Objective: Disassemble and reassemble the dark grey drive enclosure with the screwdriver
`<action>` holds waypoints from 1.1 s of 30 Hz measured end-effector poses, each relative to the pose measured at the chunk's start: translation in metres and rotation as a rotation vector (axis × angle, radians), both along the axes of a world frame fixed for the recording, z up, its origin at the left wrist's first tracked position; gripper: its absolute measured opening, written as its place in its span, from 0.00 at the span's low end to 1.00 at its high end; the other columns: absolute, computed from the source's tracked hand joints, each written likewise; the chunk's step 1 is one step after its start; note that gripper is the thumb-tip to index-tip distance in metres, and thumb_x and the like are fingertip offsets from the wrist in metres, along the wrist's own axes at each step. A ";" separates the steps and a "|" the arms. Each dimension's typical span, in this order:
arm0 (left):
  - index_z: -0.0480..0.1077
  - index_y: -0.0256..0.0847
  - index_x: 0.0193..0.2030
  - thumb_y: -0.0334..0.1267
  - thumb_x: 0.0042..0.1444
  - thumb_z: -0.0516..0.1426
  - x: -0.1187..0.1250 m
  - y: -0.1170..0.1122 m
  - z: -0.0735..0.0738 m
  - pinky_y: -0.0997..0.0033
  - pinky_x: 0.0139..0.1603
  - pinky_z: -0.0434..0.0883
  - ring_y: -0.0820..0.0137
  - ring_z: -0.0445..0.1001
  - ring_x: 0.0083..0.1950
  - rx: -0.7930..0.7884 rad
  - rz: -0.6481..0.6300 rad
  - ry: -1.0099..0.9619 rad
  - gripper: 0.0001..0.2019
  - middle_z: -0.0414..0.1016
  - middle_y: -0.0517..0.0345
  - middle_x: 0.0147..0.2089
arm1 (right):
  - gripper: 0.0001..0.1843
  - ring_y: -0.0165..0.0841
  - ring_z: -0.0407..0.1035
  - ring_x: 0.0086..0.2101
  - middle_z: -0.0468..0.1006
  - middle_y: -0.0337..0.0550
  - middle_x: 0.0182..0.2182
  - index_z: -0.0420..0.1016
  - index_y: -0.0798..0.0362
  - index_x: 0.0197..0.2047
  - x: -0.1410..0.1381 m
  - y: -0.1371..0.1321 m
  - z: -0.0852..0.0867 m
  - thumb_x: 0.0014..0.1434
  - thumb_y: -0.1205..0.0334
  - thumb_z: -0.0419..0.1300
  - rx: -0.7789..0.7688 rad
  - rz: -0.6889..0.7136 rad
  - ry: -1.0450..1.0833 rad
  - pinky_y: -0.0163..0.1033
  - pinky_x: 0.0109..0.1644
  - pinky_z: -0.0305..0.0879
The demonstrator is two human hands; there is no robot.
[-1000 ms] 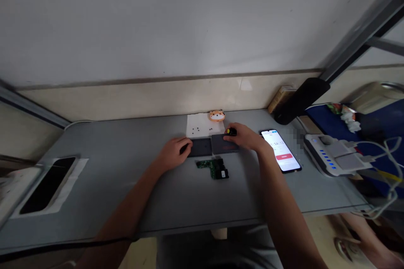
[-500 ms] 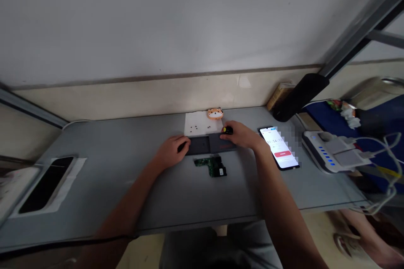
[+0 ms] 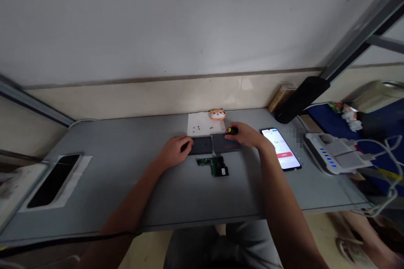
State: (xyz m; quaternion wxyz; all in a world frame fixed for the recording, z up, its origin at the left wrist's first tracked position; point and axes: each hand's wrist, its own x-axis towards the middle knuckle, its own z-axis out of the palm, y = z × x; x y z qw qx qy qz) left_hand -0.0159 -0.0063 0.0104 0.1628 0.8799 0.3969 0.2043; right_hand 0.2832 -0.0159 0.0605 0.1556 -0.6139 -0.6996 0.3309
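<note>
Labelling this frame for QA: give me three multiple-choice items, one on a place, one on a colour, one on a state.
1. Where does the green circuit board lie?
A. On the white paper
B. On the table, nearer the person than the two dark case halves
C. On the lit phone

2. What colour is the small animal-face figure at the back of the table?
A. Orange
B. Blue
C. Green

3. What is the state of the phone by the right hand?
A. Screen dark
B. Face down
C. Screen lit

Answers
1. B: it sits on bare table just in front of the left case half and right case half.
2. A: orange with a white muzzle.
3. C: the screen glows white with a red button.
</note>
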 end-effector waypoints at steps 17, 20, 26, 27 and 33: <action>0.73 0.44 0.39 0.37 0.66 0.48 0.000 -0.001 0.002 0.64 0.45 0.73 0.64 0.78 0.40 0.004 -0.003 -0.006 0.13 0.81 0.53 0.39 | 0.05 0.34 0.71 0.35 0.80 0.43 0.35 0.75 0.53 0.38 -0.003 -0.002 0.004 0.59 0.61 0.66 -0.004 -0.018 -0.043 0.38 0.39 0.64; 0.73 0.43 0.38 0.37 0.66 0.48 0.000 0.000 0.001 0.63 0.46 0.73 0.64 0.78 0.40 -0.007 0.005 0.004 0.13 0.80 0.53 0.38 | 0.06 0.35 0.72 0.35 0.81 0.44 0.36 0.75 0.53 0.37 -0.002 -0.001 0.000 0.58 0.61 0.67 0.003 -0.026 -0.026 0.38 0.40 0.65; 0.73 0.43 0.37 0.37 0.66 0.48 0.000 0.001 0.000 0.64 0.45 0.73 0.65 0.76 0.38 -0.002 0.011 0.005 0.13 0.79 0.54 0.37 | 0.07 0.35 0.72 0.35 0.81 0.44 0.35 0.75 0.52 0.37 -0.001 0.000 -0.002 0.58 0.61 0.67 0.010 -0.036 0.001 0.38 0.39 0.65; 0.73 0.43 0.37 0.37 0.65 0.48 0.000 0.001 0.000 0.64 0.45 0.73 0.65 0.76 0.39 0.000 0.012 0.006 0.13 0.79 0.54 0.37 | 0.07 0.34 0.72 0.34 0.81 0.43 0.35 0.74 0.52 0.37 -0.001 0.000 -0.002 0.58 0.61 0.67 0.010 -0.031 0.000 0.38 0.39 0.65; 0.75 0.44 0.38 0.38 0.66 0.48 -0.001 0.002 -0.004 0.63 0.47 0.74 0.64 0.77 0.40 0.007 0.007 -0.005 0.14 0.80 0.53 0.38 | 0.06 0.34 0.71 0.33 0.81 0.43 0.34 0.75 0.52 0.38 -0.002 -0.001 -0.002 0.58 0.60 0.67 0.004 -0.041 -0.003 0.37 0.37 0.65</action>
